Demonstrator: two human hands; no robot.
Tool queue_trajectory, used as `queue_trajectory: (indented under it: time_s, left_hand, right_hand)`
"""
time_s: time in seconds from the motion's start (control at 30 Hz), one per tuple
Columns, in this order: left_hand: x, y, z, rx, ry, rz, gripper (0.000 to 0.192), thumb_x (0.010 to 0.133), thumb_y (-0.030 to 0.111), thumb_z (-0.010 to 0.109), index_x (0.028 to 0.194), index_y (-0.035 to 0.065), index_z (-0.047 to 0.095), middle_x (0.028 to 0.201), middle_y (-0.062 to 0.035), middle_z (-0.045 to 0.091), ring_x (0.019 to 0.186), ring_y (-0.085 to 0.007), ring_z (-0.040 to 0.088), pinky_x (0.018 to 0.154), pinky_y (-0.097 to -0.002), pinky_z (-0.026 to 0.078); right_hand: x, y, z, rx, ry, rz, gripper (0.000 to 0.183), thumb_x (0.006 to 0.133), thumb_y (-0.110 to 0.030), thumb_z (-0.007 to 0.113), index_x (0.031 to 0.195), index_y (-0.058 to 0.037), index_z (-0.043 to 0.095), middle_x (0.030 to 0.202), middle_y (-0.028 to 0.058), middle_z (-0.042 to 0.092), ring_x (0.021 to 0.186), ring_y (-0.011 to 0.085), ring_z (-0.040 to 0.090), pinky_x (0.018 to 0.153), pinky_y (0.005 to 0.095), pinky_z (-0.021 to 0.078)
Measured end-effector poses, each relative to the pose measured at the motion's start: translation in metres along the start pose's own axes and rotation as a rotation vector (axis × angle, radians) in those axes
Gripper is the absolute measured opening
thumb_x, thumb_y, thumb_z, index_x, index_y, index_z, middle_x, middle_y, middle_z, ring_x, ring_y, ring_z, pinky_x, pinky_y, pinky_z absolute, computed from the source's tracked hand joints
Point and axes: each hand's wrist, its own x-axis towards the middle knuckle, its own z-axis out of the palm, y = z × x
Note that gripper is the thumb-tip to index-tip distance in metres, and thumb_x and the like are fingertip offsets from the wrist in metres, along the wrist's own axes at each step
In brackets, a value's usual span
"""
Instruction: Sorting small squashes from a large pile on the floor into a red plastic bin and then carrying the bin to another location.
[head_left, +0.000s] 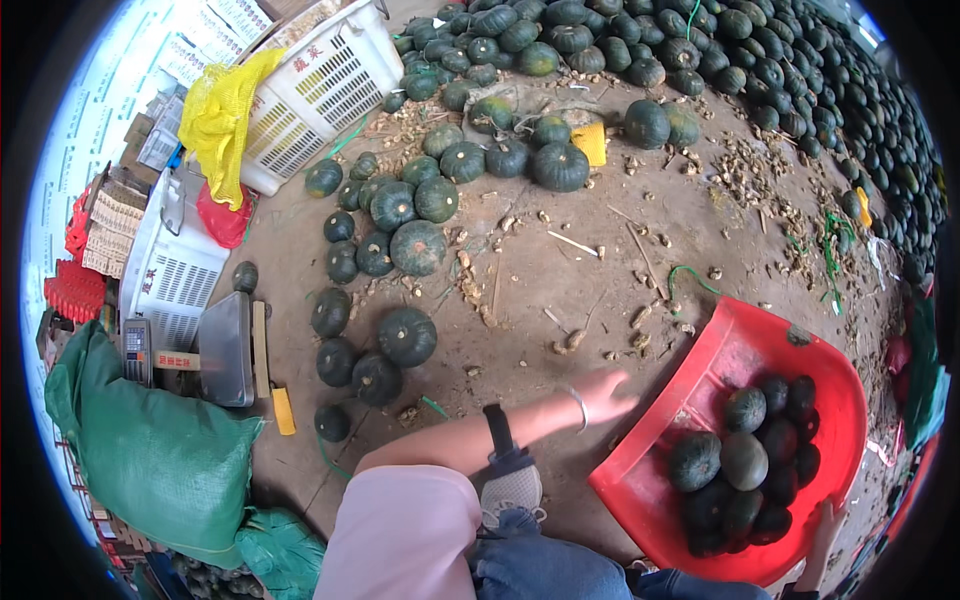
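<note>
A red plastic scoop-shaped container (821, 375) holding several dark green squashes (744, 460) lies at the lower right. My left hand (606, 397), with a bangle at the wrist, reaches over the floor beside the container's straight front edge; its fingers are apart and nothing shows in it. On the container's far right rim rests my right hand (825, 525), partly hidden and small in view, apparently gripping that rim. Loose squashes (406, 337) stand on the floor in a curved row to the left and beyond.
A large heap of squashes (765, 67) fills the upper right. White plastic crates (330, 82), a metal-topped scale (225, 349) and a stuffed green sack (165, 442) line the left side. Dry stems and debris (742, 169) litter the floor. My shoe (511, 495) is near the bottom centre.
</note>
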Motion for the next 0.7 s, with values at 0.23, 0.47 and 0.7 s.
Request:
queue_trajectory:
  time_s: [0.23,0.47,0.7]
  left_hand:
    - [-0.036,-0.014,0.083,-0.532,-0.403,-0.389,0.048,0.081,0.043,0.069,0.101,-0.0003,0.062,0.085,-0.0121,0.066,0.068,-0.0197,0.062,0.057,-0.0327,0.052]
    - [-0.042,-0.005,0.058,-0.34,-0.055,-0.124,0.029,0.079,0.029,0.071,0.086,0.0011,0.066,0.082,-0.0127,0.068,0.07,-0.016,0.063,0.066,-0.0306,0.051]
    - [-0.037,-0.002,-0.124,-0.258,0.329,0.003,0.013,0.079,0.014,0.066,0.079,0.0011,0.067,0.075,-0.0075,0.067,0.068,-0.0123,0.061,0.063,-0.0291,0.049]
  right_hand:
    - [-0.029,-0.077,0.004,-0.009,-0.173,0.139,0.029,0.085,-0.01,0.058,0.111,-0.0044,0.047,0.081,0.0061,0.057,0.062,0.0146,0.056,0.051,0.0267,0.047]
    - [-0.049,-0.099,0.021,0.174,-0.276,0.178,0.04,0.071,0.0,0.051,0.111,-0.0012,0.047,0.087,0.0124,0.061,0.068,0.0214,0.062,0.05,0.031,0.0533]
    - [-0.095,-0.21,0.091,0.429,-0.508,0.185,0.034,0.068,0.004,0.049,0.101,0.0049,0.056,0.087,0.0117,0.063,0.074,0.0213,0.064,0.069,0.03,0.0529]
